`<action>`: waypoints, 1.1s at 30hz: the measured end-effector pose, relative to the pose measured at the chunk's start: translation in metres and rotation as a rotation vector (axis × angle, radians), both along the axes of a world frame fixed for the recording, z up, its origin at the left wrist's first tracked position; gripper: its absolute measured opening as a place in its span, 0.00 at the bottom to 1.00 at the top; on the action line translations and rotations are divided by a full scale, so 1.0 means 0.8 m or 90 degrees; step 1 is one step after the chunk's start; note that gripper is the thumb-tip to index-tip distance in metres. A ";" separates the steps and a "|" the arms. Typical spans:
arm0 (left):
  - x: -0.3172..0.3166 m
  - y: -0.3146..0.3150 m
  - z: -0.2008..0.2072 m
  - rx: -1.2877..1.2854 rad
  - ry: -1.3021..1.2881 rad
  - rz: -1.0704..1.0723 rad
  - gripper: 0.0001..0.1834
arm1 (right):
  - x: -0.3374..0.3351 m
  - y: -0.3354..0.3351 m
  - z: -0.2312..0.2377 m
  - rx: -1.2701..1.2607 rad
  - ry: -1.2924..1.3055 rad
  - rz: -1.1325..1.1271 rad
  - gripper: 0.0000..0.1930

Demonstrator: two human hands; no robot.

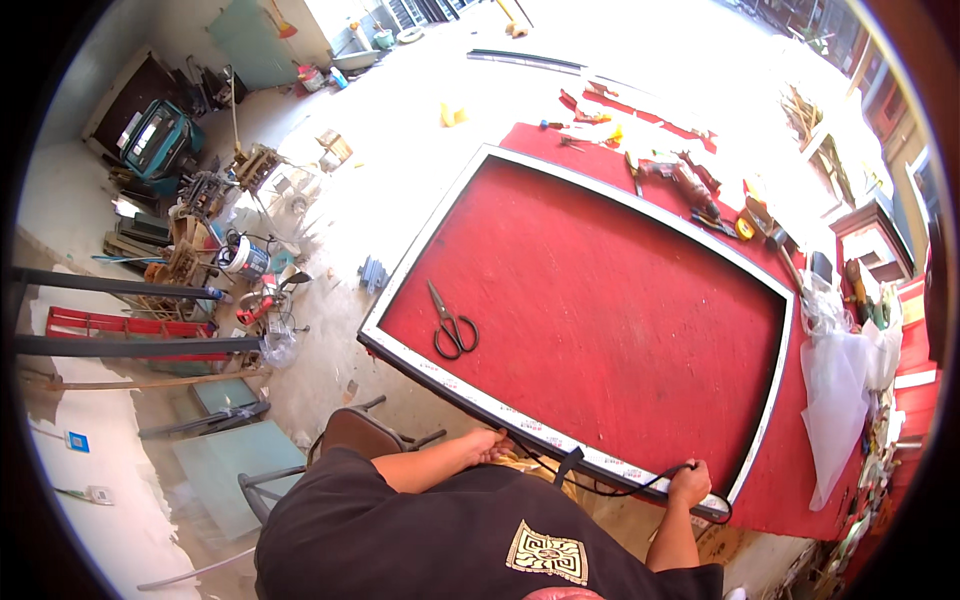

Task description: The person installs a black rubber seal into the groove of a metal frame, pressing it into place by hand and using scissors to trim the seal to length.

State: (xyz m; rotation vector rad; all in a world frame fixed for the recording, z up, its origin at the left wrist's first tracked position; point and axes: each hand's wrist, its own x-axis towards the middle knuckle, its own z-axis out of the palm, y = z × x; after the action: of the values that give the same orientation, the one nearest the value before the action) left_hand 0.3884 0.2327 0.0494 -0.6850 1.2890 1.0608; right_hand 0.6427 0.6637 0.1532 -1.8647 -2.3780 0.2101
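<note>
Both hands at the near rail of a metal frame on the red table

We see our left hand [487, 445] gripping the frame [470, 392] edge at 6 o'clock, and our right hand [690, 483] at 5 o'clock clenched on a black rubber strip [610, 488] running along that rail. Scissors [450, 322] lie inside the frame at 9 o'clock; a drill [680, 180] rests at 1 o'clock on the table [800, 470].
</note>
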 end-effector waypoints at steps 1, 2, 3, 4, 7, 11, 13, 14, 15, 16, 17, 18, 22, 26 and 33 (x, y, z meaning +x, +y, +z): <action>0.002 -0.006 -0.022 0.001 -0.008 0.013 0.24 | -0.004 0.001 0.002 0.001 0.003 0.006 0.14; 0.003 -0.001 -0.014 -0.002 -0.017 0.015 0.24 | -0.003 -0.002 0.004 0.000 0.002 -0.007 0.14; -0.001 0.002 -0.007 0.013 -0.036 0.002 0.24 | -0.002 0.000 0.001 -0.009 0.008 -0.016 0.14; 0.003 0.003 -0.006 0.000 -0.025 0.018 0.24 | 0.001 0.000 -0.001 -0.008 0.010 -0.012 0.14; 0.002 0.010 0.013 -0.027 0.012 0.002 0.23 | 0.005 0.001 -0.007 -0.004 0.015 -0.008 0.14; 0.006 0.010 0.013 -0.047 0.091 -0.015 0.21 | -0.003 -0.003 -0.001 0.005 0.023 -0.013 0.14; 0.003 0.011 0.010 -0.053 0.118 -0.020 0.21 | 0.001 -0.001 -0.006 0.011 0.026 -0.011 0.14; -0.001 0.013 0.016 -0.061 0.105 -0.052 0.20 | 0.004 0.000 -0.008 0.009 0.026 -0.004 0.14; -0.005 0.016 0.021 -0.069 0.091 -0.084 0.20 | 0.005 0.002 -0.010 0.008 0.025 0.002 0.14; -0.004 0.019 0.022 -0.048 0.122 -0.038 0.19 | 0.004 0.003 -0.010 0.022 0.022 0.007 0.14; -0.004 0.015 0.024 -0.049 0.125 -0.035 0.19 | 0.004 0.002 -0.010 0.021 0.026 0.010 0.14; -0.002 0.009 0.027 -0.033 0.115 -0.044 0.19 | 0.004 0.001 -0.009 0.013 0.025 0.008 0.14; -0.002 0.000 0.021 0.002 0.121 0.017 0.17 | 0.006 0.005 -0.018 0.016 0.021 0.007 0.14; -0.001 -0.007 -0.002 -0.011 0.200 -0.008 0.16 | 0.004 0.004 -0.018 0.002 0.023 0.003 0.14; 0.004 -0.017 0.007 0.004 0.191 0.057 0.17 | 0.011 0.008 -0.020 -0.001 0.017 -0.002 0.14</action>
State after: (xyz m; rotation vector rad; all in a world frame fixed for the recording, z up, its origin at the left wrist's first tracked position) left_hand 0.3917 0.2194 0.0554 -0.5996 1.5213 1.2758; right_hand 0.6515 0.6701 0.1368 -1.8535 -2.3585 0.2339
